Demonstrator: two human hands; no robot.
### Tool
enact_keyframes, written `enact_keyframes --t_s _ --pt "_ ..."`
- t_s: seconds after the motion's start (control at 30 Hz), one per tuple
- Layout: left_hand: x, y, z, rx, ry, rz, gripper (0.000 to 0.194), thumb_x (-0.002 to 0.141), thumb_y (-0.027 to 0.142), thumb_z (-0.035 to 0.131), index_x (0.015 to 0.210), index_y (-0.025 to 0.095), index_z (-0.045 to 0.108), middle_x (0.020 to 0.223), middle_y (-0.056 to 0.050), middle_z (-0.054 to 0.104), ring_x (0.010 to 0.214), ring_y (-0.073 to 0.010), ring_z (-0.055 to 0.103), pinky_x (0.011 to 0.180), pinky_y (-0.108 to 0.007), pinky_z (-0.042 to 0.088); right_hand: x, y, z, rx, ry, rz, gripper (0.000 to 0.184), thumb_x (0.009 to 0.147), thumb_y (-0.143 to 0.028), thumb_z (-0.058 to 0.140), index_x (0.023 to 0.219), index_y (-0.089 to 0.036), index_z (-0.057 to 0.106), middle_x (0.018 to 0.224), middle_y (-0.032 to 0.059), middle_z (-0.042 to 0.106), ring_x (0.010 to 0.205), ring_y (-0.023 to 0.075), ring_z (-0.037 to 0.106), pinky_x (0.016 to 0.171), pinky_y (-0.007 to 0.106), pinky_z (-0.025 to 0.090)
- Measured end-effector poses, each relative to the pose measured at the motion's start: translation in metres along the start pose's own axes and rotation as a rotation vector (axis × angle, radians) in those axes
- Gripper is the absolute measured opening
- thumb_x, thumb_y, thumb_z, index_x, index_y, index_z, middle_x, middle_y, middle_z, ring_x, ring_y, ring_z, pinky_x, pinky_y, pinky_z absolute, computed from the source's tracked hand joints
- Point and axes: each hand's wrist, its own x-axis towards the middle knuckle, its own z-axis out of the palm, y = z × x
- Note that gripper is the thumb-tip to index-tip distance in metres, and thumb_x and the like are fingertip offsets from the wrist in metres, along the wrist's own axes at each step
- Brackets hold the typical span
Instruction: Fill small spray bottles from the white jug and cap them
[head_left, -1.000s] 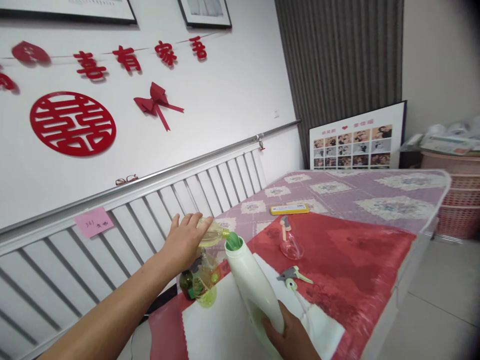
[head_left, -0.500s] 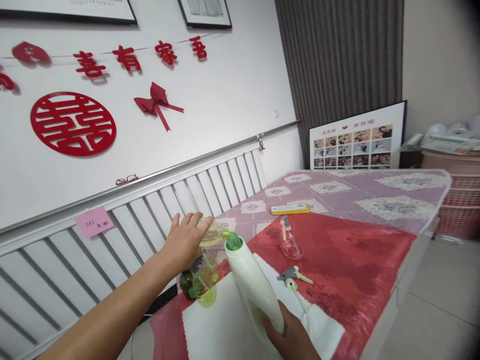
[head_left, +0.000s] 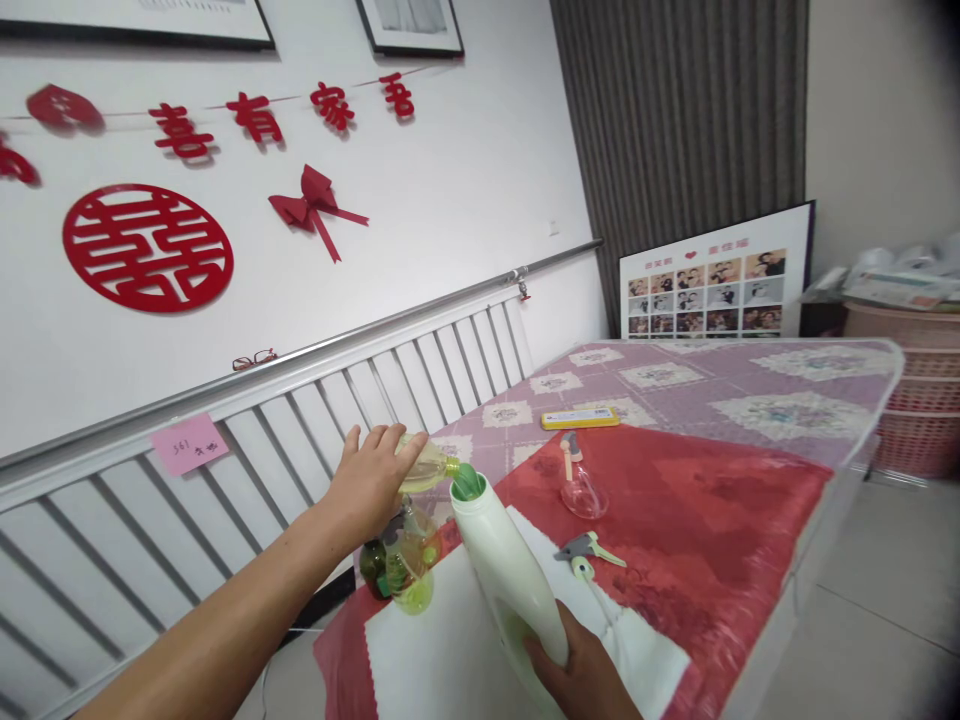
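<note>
My left hand (head_left: 375, 475) is wrapped round a clear bottle (head_left: 427, 466) with a yellowish-green neck, tipped nearly level. Its neck meets the open mouth of a pale green bottle (head_left: 499, 565); whether the green at that mouth is liquid or plastic, I cannot tell. Low on the pale green bottle, my right hand (head_left: 581, 660) grips it at a slant, mouth up and to the left. Beneath my left hand stand a clear yellow-green bottle (head_left: 409, 580) and a dark green bottle (head_left: 373, 568). Right of the pale green bottle lies a grey and light-green spray trigger (head_left: 589, 548).
A clear spray bottle (head_left: 585, 495) stands on the red cloth (head_left: 720, 530). White cloth (head_left: 420, 660) lies under my hands. Behind is a yellow-edged box (head_left: 580, 418) on the patterned tablecloth (head_left: 697, 375). A white radiator (head_left: 262, 480) runs along the left; pink baskets (head_left: 919, 420) stand right.
Both hands and both held bottles keep practically the same position. The red cloth's near left edge has shifted slightly to the right.
</note>
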Motion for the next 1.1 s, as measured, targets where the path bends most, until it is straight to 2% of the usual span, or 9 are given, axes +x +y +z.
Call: enact_keyframes --t_s 0.23,0.53,0.73,0.9,1.1 --pt "-0.0004 0.0007 -0.0024 0.021 0.003 0.002 0.081 0.072 0.010 0.059 0.145 0.029 0.030 0.148 -0.013 0.043 0.134 -0.0310 0.041 0.111 -0.062 0.027 0.0005 -0.0014 0.0001 0.025 0.022 0.010 0.030 0.077 -0.037 0.057 0.099 -0.022 0.070 0.092 0.0043 0.080 0.083 0.0254 0.074 0.074 0.031 0.058" --pt "0.0002 0.0007 -0.0008 0.028 0.008 0.002 0.081 0.072 0.011 0.060 0.145 0.032 0.029 0.148 -0.011 0.044 0.135 -0.0308 0.039 0.112 -0.061 0.027 0.0006 -0.0031 -0.0008 0.033 0.022 0.006 0.026 0.075 -0.038 0.059 0.092 -0.023 0.071 0.089 0.0040 0.080 0.080 0.0258 0.074 0.070 0.030 0.059" --pt "-0.0003 0.0008 -0.0026 0.038 0.007 0.013 0.080 0.073 0.010 0.057 0.146 0.030 0.028 0.149 -0.012 0.043 0.135 -0.0313 0.039 0.111 -0.062 0.026 0.0002 -0.0036 -0.0020 0.027 -0.009 0.018 0.035 0.078 -0.038 0.055 0.104 -0.020 0.070 0.096 0.0061 0.079 0.085 0.0262 0.074 0.076 0.032 0.058" --pt "0.0004 0.0004 -0.0016 0.049 0.013 0.009 0.082 0.074 0.012 0.059 0.146 0.032 0.026 0.149 -0.011 0.042 0.136 -0.0316 0.038 0.112 -0.061 0.025 0.0003 -0.0018 -0.0005 0.047 0.026 0.014 0.034 0.075 -0.038 0.059 0.101 -0.021 0.071 0.096 0.0059 0.080 0.086 0.0267 0.074 0.077 0.032 0.058" --pt "-0.0003 0.0007 -0.0016 0.041 0.019 0.019 0.081 0.074 0.010 0.058 0.146 0.030 0.027 0.149 -0.013 0.042 0.135 -0.0326 0.038 0.112 -0.063 0.025 -0.0002 -0.0025 -0.0009 0.043 0.006 0.024 0.032 0.077 -0.040 0.058 0.100 -0.022 0.071 0.094 0.0055 0.080 0.085 0.0267 0.073 0.075 0.032 0.058"
